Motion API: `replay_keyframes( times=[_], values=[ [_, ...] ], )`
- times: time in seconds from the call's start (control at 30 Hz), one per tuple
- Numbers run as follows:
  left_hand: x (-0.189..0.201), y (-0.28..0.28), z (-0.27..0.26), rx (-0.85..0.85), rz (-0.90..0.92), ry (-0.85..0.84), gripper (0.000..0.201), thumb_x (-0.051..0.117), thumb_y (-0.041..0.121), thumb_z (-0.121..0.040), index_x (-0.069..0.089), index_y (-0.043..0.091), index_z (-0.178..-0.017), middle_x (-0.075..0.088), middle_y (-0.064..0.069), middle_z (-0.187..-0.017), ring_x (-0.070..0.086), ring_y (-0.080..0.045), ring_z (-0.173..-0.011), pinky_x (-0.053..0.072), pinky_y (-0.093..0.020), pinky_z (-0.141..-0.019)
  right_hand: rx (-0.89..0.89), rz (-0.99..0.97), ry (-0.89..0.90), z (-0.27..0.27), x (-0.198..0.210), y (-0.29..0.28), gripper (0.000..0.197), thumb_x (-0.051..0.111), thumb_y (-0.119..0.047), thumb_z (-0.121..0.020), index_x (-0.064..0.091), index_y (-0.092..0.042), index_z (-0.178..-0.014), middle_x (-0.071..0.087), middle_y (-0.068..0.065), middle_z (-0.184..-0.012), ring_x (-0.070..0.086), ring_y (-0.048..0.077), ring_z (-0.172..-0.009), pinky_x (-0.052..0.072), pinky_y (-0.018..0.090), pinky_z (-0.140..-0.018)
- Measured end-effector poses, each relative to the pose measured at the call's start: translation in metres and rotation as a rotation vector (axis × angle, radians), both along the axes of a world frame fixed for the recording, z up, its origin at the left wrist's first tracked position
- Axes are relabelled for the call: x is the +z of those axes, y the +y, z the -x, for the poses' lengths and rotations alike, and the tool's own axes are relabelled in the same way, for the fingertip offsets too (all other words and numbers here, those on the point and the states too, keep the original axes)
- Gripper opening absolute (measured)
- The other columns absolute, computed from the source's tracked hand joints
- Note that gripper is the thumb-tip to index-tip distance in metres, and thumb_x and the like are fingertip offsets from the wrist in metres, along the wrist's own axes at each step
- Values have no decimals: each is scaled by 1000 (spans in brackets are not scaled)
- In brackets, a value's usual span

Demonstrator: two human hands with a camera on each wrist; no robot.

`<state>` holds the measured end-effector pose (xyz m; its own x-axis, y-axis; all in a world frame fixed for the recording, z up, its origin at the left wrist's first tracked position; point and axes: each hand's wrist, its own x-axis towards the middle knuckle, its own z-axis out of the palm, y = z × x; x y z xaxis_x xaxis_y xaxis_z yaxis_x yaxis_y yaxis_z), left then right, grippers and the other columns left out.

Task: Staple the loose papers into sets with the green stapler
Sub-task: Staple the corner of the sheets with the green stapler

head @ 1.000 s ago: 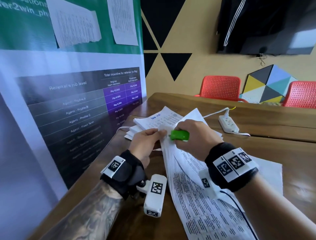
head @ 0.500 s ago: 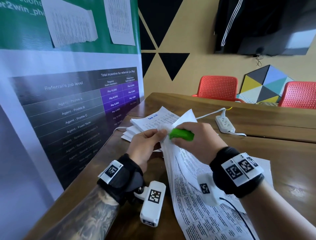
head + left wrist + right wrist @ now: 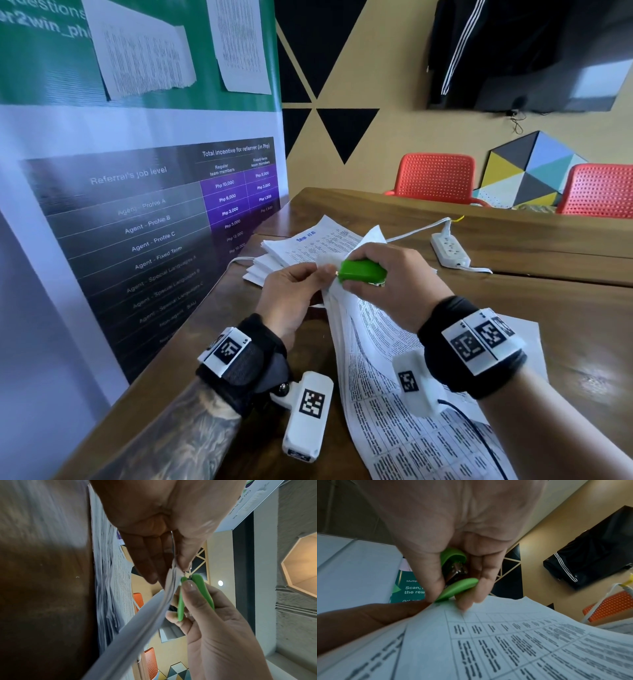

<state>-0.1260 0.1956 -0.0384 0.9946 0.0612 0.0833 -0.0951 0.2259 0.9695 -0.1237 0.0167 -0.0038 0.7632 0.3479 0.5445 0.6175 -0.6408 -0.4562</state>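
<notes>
Head view: the left hand (image 3: 291, 298) pinches the top corner of a sheaf (image 3: 376, 370) lifted off the tabletop (image 3: 565, 308). The right hand (image 3: 394, 284) grips the stapler (image 3: 363, 272) at that corner. A paper stack (image 3: 301, 246) lies just beyond the stapler; a power strip (image 3: 450, 250) sits to its right.

Left wrist view: thumb and fingers (image 3: 145, 561) clamp the sheaf's edge, touching the stapler's mouth.

Right wrist view: fingers (image 3: 474, 582) curl round the stapler, its nose on the sheaf's corner.
</notes>
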Motion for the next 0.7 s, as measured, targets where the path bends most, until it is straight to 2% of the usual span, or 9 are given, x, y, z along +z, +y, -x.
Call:
replay_keyframes(
  times=[0.1,0.2,0.27,0.33,0.43,0.5,0.53,0.6,0.7],
  values=[
    [2,0,2,-5,-15,-9,8,75,19,-87,80,14,-83,76,-18,-90,71,-26,-75,59,-41,-73,-39,-32,84,1,0,2,16,74,-38,-85,67,-25,-94,69,-8,-76,64,6,-71,52,27,-66],
    [3,1,4,13,-56,-31,10,72,18,-90,80,13,-87,77,-19,-93,70,-28,-78,59,-46,-75,75,-285,400,2,5,1,16,71,-23,-91,67,-8,-94,74,7,-78,74,20,-69,60,40,-65],
    [3,0,4,51,-83,-61,10,72,16,-91,80,12,-86,77,-18,-95,69,-28,-79,59,-47,-78,114,-323,495,2,7,-3,18,72,-16,-89,62,-2,-96,75,13,-81,75,27,-72,59,44,-64],
    [4,-1,4,104,-123,-101,11,73,14,-90,80,15,-81,78,-14,-92,70,-25,-80,60,-44,-78,58,-203,454,0,5,-6,22,73,-13,-85,54,-9,-95,75,11,-79,73,25,-68,57,43,-62],
    [2,-3,5,163,-203,-172,14,73,13,-90,79,17,-78,77,-12,-87,69,-19,-79,60,-39,-76,-26,-45,385,1,3,-2,23,66,-13,-83,49,-21,-97,68,7,-78,56,17,-53,50,31,-51],
    [2,-4,7,165,-237,-211,17,72,13,-91,79,20,-77,76,-14,-86,67,-18,-79,59,-43,-78,-7,-121,389,2,0,4,16,64,-16,-86,54,-24,-96,60,2,-70,56,15,-50,51,30,-49],
    [2,-5,8,160,-241,-227,18,72,14,-91,79,21,-76,75,-15,-87,66,-17,-79,58,-46,-80,-12,-160,377,2,-2,8,11,67,-24,-87,57,-24,-91,58,-1,-65,56,15,-50,51,30,-49],
    [3,-7,10,151,-247,-247,18,72,14,-91,80,24,-78,77,-11,-86,66,-16,-80,57,-48,-84,-46,-177,314,1,-5,11,23,72,-41,-86,60,-22,-80,56,-5,-59,55,13,-51,45,27,-49],
    [5,-8,12,138,-245,-252,16,72,14,-91,80,25,-82,79,-3,-87,69,-16,-84,58,-49,-88,-71,-183,257,-1,-8,10,19,74,-34,-84,63,-22,-75,56,-8,-59,51,7,-52,41,22,-53]
  ],
)
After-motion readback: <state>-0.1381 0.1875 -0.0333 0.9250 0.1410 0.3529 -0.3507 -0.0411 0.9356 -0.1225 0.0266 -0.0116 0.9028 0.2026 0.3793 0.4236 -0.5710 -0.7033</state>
